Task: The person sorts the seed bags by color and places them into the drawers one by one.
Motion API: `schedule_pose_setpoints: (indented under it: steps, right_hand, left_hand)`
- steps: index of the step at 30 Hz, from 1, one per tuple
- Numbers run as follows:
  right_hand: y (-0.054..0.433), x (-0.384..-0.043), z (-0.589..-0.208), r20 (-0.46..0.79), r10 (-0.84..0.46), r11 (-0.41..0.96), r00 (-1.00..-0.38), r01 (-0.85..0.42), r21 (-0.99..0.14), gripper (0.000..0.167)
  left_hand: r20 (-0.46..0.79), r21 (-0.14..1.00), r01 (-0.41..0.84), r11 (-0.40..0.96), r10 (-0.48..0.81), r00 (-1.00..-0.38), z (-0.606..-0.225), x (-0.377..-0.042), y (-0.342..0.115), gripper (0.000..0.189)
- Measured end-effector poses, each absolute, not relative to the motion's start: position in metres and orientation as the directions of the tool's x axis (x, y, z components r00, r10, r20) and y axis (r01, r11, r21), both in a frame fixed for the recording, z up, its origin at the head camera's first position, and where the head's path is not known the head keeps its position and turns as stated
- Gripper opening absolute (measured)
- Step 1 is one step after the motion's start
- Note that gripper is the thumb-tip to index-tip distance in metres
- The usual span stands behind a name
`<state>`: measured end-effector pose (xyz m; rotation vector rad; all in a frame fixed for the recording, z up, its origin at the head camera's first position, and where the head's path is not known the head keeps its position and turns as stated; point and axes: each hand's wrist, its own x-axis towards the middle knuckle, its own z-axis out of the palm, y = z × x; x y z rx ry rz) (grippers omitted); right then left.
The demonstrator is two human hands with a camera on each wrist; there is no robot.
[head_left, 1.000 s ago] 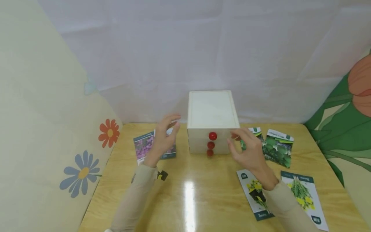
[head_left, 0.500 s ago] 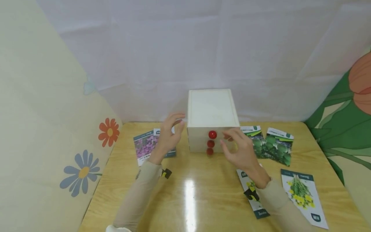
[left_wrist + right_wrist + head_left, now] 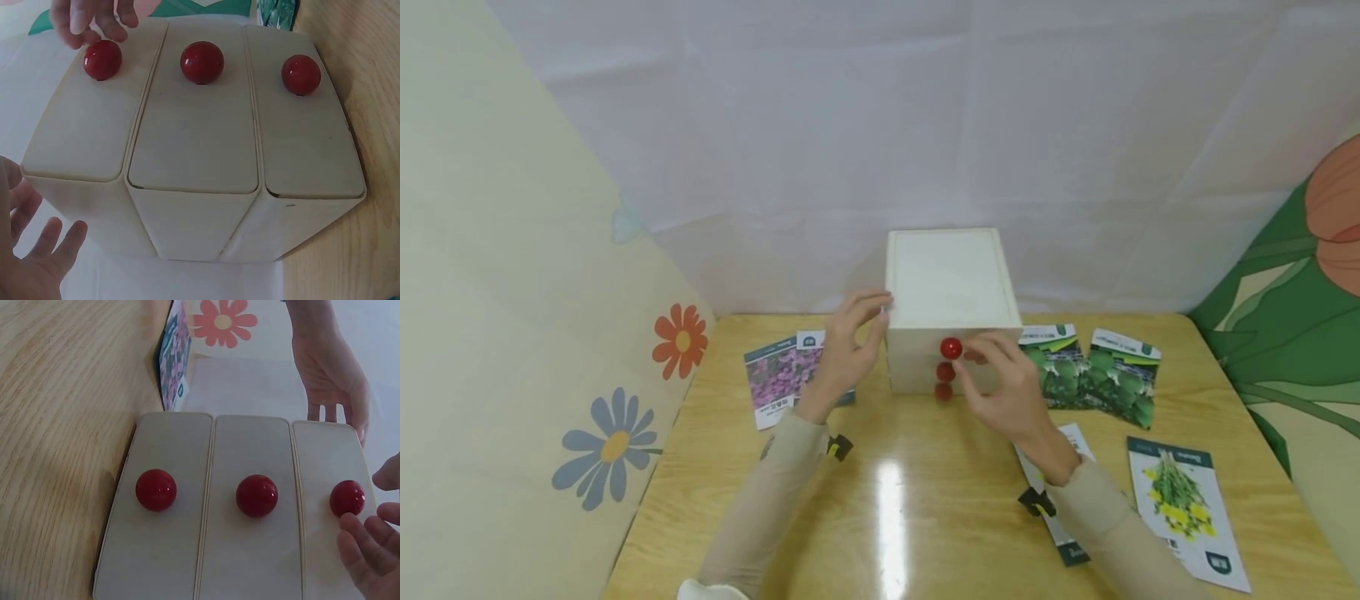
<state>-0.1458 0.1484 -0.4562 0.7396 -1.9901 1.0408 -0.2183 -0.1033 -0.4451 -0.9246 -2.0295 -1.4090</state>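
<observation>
A small white three-drawer box (image 3: 951,279) stands at the back of the table, each drawer front bearing a round red knob. At the box's upper left edge is my left hand (image 3: 847,350), fingers spread and loosely bent, holding nothing. My right hand (image 3: 1011,392) reaches to the top knob (image 3: 951,348). In the right wrist view, its fingertips (image 3: 351,526) are right at the top knob (image 3: 347,499), with the thumb apart on the other side. The middle knob (image 3: 202,62) and bottom knob (image 3: 301,74) are untouched in the left wrist view. All drawers sit closed.
Purple-flower seed packets (image 3: 775,375) lie left of the box. Green-leaf packets (image 3: 1120,377) lie to its right. Nearer, on the right, are two yellow-flower packets, one (image 3: 1187,508) in full view and the other partly under the right forearm. A white cloth (image 3: 790,150) hangs behind.
My right hand has moved left across the box's front to the top knob. My left hand has moved right, up to the box's left side. The box has stayed put.
</observation>
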Motion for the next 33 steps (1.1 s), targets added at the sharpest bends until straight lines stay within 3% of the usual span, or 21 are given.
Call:
schedule_pose_setpoints:
  steps: [22, 33]
  right_hand:
    - [0.127, -0.151, -0.468, 0.817, -0.077, 0.54, -0.572, -0.713, -0.448, 0.031]
    - [0.128, -0.151, -0.47, 0.805, -0.054, 0.527, -0.591, -0.702, -0.48, 0.028]
  left_hand:
    - [0.807, 0.517, 0.829, 0.214, 0.201, -0.556, -0.457, -0.224, -0.096, 0.016]
    - [0.814, 0.5, 0.833, 0.238, 0.198, -0.546, -0.463, -0.226, -0.095, 0.017]
